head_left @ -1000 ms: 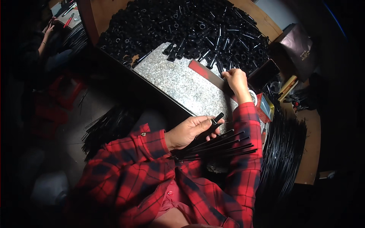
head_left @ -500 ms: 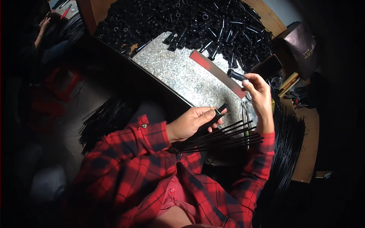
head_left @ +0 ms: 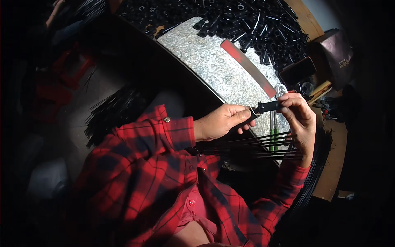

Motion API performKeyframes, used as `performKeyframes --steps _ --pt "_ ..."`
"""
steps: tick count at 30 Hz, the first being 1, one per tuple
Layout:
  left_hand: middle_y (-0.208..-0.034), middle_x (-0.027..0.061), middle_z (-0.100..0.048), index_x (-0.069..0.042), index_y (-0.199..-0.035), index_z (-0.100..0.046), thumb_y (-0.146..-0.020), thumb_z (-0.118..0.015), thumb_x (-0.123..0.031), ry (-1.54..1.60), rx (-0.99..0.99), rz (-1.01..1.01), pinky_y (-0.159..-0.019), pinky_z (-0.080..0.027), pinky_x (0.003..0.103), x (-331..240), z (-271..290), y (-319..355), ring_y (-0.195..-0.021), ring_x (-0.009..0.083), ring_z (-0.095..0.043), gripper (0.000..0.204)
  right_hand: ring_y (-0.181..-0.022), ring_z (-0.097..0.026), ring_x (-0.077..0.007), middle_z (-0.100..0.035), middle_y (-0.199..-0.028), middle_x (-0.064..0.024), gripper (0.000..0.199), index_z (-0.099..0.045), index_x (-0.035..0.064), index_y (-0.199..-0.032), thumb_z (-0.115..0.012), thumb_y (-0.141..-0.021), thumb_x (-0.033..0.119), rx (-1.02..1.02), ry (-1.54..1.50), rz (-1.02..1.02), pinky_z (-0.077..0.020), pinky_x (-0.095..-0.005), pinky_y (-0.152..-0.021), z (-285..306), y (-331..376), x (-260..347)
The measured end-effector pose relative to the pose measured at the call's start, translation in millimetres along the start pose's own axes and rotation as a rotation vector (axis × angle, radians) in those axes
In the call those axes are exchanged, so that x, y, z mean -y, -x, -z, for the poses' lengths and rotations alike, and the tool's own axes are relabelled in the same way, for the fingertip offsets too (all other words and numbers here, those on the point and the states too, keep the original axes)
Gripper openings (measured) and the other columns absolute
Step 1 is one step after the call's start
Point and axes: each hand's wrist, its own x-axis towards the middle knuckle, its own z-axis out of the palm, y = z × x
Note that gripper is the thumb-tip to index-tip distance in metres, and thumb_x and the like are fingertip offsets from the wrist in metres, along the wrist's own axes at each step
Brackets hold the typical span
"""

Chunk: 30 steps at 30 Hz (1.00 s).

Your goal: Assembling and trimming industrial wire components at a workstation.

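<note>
In front of my body, my left hand [head_left: 224, 122] is closed round a dark rod-like piece, its thumb pressed near the upper end. From below that hand several thin black rods [head_left: 263, 144] fan out to the right, passing in front of my right wrist. My right hand [head_left: 302, 117] pinches a short black tubular handle [head_left: 269, 106] between thumb and fingers. The handle lies almost level, its left end at the tip of the piece in my left hand. Whether one end sits inside the other cannot be made out.
A heap of black tubular handles [head_left: 284, 39] covers the far side of the speckled tabletop [head_left: 197, 53]. A red-brown strip [head_left: 249, 68], a phone [head_left: 298, 71] and a green-handled tool [head_left: 273, 138] lie nearby. Bundled black rods [head_left: 111, 109] stand at left. Another person's arm [head_left: 53, 14] shows far left.
My right hand has brought the handle down from over the strip to the tip of the piece in my left hand. The whole view has shifted, with the table sitting higher and further right.
</note>
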Motion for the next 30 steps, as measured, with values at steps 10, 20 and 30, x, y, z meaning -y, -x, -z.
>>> performKeyframes --steps 10,20,30 --pt "-0.089 0.0016 -0.058 0.000 -0.100 -0.058 -0.097 -0.039 -0.025 -0.121 -0.004 -0.046 -0.072 -0.046 0.024 2 -6 7 -0.080 0.0076 -0.052 0.032 -0.091 -0.053 -0.0133 -0.054 -0.096 -0.0083 0.023 -0.046 0.0017 -0.105 -0.055 -0.084 -0.005 -0.140 -0.238 -0.152 -0.0443 -0.0241 -0.078 -41 6 4" --pt "-0.087 0.0002 -0.057 0.000 -0.098 -0.058 -0.098 -0.038 -0.024 -0.196 -0.012 -0.092 -0.071 -0.045 0.023 1 -7 8 -0.078 0.0069 -0.052 0.030 -0.088 -0.052 -0.0110 -0.052 -0.093 -0.0061 0.021 -0.047 0.0014 -0.103 -0.055 -0.084 -0.005 -0.010 -0.058 -0.169 -0.0445 -0.0235 -0.077 -38 0 18" --pt "-0.091 0.0023 -0.060 0.000 -0.110 -0.056 -0.097 -0.040 -0.024 0.022 -0.073 -0.041 -0.072 -0.046 0.022 1 -6 4 -0.079 0.0070 -0.054 0.032 -0.087 -0.055 -0.0114 -0.055 -0.091 -0.0059 0.028 -0.047 -0.0021 -0.108 -0.059 -0.082 -0.004 -0.242 -0.396 -0.268 -0.0457 -0.0229 -0.078 -53 0 -3"
